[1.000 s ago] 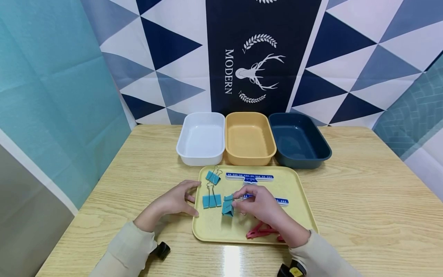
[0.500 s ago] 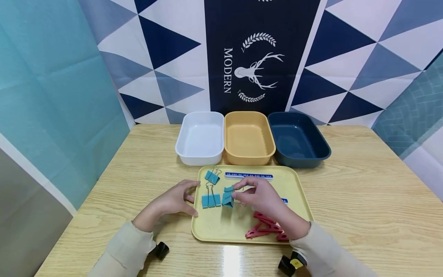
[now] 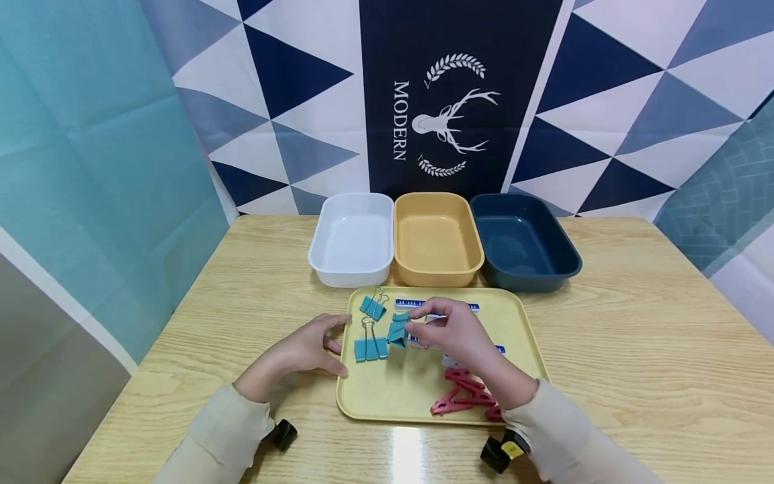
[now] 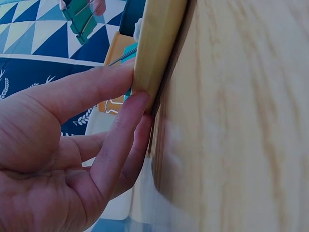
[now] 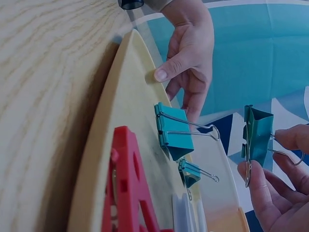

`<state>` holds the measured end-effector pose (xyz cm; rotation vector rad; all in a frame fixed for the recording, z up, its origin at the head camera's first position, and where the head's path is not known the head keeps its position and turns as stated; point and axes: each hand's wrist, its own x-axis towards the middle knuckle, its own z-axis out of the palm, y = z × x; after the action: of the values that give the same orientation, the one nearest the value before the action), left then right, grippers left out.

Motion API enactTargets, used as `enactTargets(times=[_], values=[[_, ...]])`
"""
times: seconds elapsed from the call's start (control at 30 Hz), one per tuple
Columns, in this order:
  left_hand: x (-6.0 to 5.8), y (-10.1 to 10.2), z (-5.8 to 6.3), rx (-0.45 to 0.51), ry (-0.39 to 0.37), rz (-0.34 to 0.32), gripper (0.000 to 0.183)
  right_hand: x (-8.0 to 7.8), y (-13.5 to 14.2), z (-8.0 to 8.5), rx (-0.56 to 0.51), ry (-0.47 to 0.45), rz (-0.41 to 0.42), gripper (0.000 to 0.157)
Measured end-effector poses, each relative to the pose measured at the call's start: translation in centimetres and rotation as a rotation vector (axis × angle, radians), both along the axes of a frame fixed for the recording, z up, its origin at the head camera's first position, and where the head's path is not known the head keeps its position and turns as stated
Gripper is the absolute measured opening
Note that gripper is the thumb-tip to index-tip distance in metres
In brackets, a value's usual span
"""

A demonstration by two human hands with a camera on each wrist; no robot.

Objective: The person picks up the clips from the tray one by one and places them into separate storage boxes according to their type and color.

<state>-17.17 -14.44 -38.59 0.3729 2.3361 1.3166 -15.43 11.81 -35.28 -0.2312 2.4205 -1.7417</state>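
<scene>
My right hand [image 3: 455, 329] pinches a teal binder clip [image 3: 398, 329] between thumb and fingers, holding it above the tray. In the right wrist view that binder clip [image 5: 259, 134] hangs clear of the tray, its wire handles at the fingertips. My left hand [image 3: 308, 345] touches the left rim of the yellow tray [image 3: 396, 403], thumb and fingers spread along it. Two more teal binder clips lie near that side: a larger binder clip [image 3: 371, 349] and, behind it, a smaller binder clip [image 3: 373, 308].
Blue-and-white long clips [image 3: 406, 304] and red clothespins [image 3: 464, 398] lie on the tray, partly behind the right hand and forearm. Beyond it stand a white bin [image 3: 352, 235], a yellow-orange bin [image 3: 438, 235] and a dark blue bin [image 3: 526, 238], side by side.
My right hand has moved up and away from the front with the binder clip, exposing more of the red clothespins. The left hand stays at the tray rim.
</scene>
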Motion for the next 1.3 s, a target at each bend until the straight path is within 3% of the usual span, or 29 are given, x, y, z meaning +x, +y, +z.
enactTargets(times=[0.33,0.8,1.3], values=[[0.0,0.0,0.0,-0.022,0.017,-0.005,0.091,-0.6,-0.3,0.5,0.065,-0.005,-0.06,0.023],[-0.1,-0.1,-0.3,-0.013,0.013,-0.003,0.09,-1.6,-1.2,0.5,0.014,0.056,-0.09,0.02],[-0.2,-0.1,-0.4,-0.009,0.018,-0.012,0.09,-2.8,-2.0,1.1,0.01,0.06,-0.105,0.02]])
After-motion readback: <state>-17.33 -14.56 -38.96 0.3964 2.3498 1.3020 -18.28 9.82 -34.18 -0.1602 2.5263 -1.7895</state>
